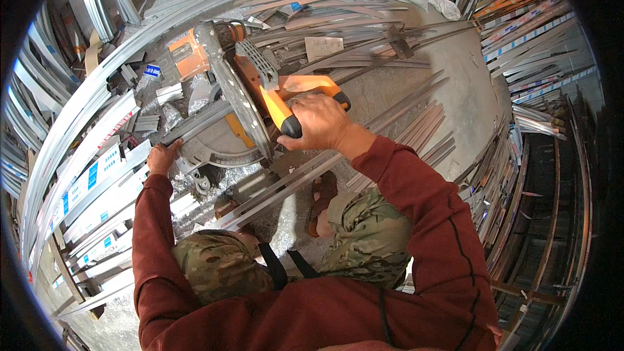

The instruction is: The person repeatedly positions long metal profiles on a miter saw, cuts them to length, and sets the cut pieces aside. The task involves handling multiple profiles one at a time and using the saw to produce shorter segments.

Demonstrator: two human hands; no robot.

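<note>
My right hand [320, 123] is closed around the orange and black handle [278, 109] of a mitre saw. The saw's grey guard [235, 88] stands over its round base [224, 148], which carries a yellow-orange insert [240, 131]. A long grey metal profile [207, 118] lies across the base, running off to the lower left. Left of the saw, my left hand [161, 157] grips that profile with fingers over its edge. Whether the blade touches the profile is hidden by the guard.
Long metal profiles [78, 130] fan out on the left, and thin strips [409, 130] lie on the floor to the right. Racks of profiles [526, 39] line the right side. Small offcuts [170, 93] litter the floor behind the saw. My crouched knees [224, 266] are close in front.
</note>
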